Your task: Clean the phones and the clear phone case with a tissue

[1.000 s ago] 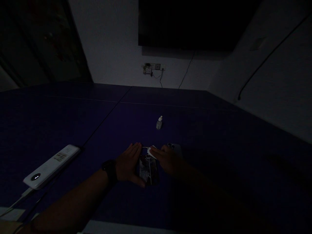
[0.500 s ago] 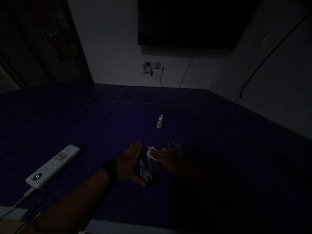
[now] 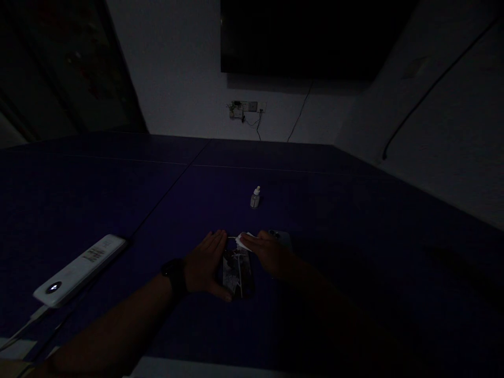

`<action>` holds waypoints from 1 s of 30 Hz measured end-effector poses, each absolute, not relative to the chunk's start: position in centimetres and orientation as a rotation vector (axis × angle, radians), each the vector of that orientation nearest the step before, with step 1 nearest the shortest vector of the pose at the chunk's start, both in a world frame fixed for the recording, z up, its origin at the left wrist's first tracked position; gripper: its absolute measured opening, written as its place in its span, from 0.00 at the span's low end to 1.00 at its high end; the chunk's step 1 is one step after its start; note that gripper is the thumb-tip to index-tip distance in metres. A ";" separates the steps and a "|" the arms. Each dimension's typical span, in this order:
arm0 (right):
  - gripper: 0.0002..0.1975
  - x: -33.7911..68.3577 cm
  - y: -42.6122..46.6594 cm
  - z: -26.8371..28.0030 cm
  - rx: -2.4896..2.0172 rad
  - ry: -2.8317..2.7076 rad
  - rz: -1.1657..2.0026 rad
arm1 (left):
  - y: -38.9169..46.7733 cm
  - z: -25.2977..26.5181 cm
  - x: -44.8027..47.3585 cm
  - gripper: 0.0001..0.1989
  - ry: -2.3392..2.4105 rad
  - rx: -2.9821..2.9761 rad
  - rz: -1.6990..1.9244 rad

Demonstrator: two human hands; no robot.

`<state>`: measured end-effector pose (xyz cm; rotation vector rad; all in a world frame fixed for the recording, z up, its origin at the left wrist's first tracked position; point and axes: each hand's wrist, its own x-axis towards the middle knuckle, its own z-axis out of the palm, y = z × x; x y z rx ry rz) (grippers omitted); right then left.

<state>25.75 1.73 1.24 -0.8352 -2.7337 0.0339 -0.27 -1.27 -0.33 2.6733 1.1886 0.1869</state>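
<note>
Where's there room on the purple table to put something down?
Try between the dropper bottle and back wall, or between that bottle and the white power bank. The right side is too dark to judge. Nearer, it's crowded: left hand, right hand, white wipe, glossy panel and phone bunch together.

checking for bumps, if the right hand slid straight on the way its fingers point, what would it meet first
The left hand, probably its fingertips, just past the white wipe under the right hand. Depth is unclear here, so it could narrowly miss.
</note>
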 end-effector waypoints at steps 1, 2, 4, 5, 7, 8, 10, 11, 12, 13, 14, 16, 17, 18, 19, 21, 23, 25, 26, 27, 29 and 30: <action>0.24 25.6 1.8 1.3 -0.854 -2.713 0.036 | -1.3 -0.3 -0.3 0.71 1.183 2.676 0.200; 0.24 25.4 1.7 1.3 -0.850 -2.709 0.048 | -1.3 -0.3 -0.3 0.71 1.181 2.678 0.211; 0.24 25.4 1.7 1.3 -0.783 -2.740 0.102 | -1.3 -0.3 -0.3 0.71 1.182 2.679 0.210; 0.24 25.6 1.7 1.3 -0.738 -2.763 0.135 | -1.3 -0.3 -0.3 0.71 1.185 2.678 0.203; 0.25 26.1 1.7 1.3 -0.691 -2.794 0.162 | -1.3 -0.2 -0.2 0.71 1.195 2.673 0.187; 0.25 26.3 1.8 1.3 -0.707 -2.793 0.152 | -1.4 -0.2 -0.2 0.71 1.200 2.673 0.187; 0.26 26.3 1.9 1.3 -0.790 -2.756 0.117 | -1.4 -0.2 -0.2 0.70 1.198 2.675 0.195; 0.26 26.1 1.9 1.3 -0.830 -2.730 0.103 | -1.4 -0.2 -0.2 0.70 1.196 2.675 0.201; 0.25 25.9 1.9 1.3 -0.851 -2.713 0.104 | -1.4 -0.2 -0.1 0.70 1.194 2.674 0.208; 0.24 25.6 1.9 1.4 -0.853 -2.706 0.121 | -1.4 -0.2 -0.1 0.70 1.194 2.671 0.211; 0.24 25.5 1.8 1.5 -0.838 -2.714 0.146 | -1.4 -0.2 -0.1 0.70 1.194 2.667 0.209; 0.23 25.5 1.7 1.5 -0.782 -2.751 0.183 | -1.3 -0.2 -0.1 0.71 1.193 2.660 0.207; 0.23 25.7 1.7 1.5 -0.761 -2.767 0.186 | -1.3 -0.2 -0.1 0.71 1.191 2.658 0.208; 0.24 25.8 1.8 1.5 -0.753 -2.774 0.176 | -1.4 -0.2 -0.1 0.71 1.190 2.656 0.210; 0.26 26.0 1.9 1.4 -0.763 -2.767 0.152 | -1.4 -0.2 -0.1 0.71 1.192 2.654 0.211; 0.28 26.0 2.1 1.3 -0.809 -2.725 0.106 | -1.4 -0.1 -0.1 0.72 1.202 2.651 0.200; 0.27 25.7 2.2 1.1 -0.840 -2.692 0.095 | -1.4 -0.1 -0.1 0.72 1.202 2.650 0.191; 0.25 25.6 2.2 1.0 -0.820 -2.699 0.109 | -1.3 -0.1 -0.2 0.71 1.188 2.658 0.196; 0.25 25.7 2.1 1.0 -0.793 -2.715 0.120 | -1.3 -0.2 -0.2 0.71 1.182 2.663 0.200; 0.24 25.8 2.1 1.0 -0.766 -2.729 0.124 | -1.3 -0.3 -0.2 0.71 1.182 2.669 0.203; 0.25 26.2 2.0 1.0 -0.747 -2.739 0.125 | -1.2 -0.4 -0.2 0.70 1.188 2.679 0.195; 0.25 26.3 2.0 1.0 -0.763 -2.732 0.122 | -1.3 -0.5 -0.2 0.70 1.193 2.683 0.191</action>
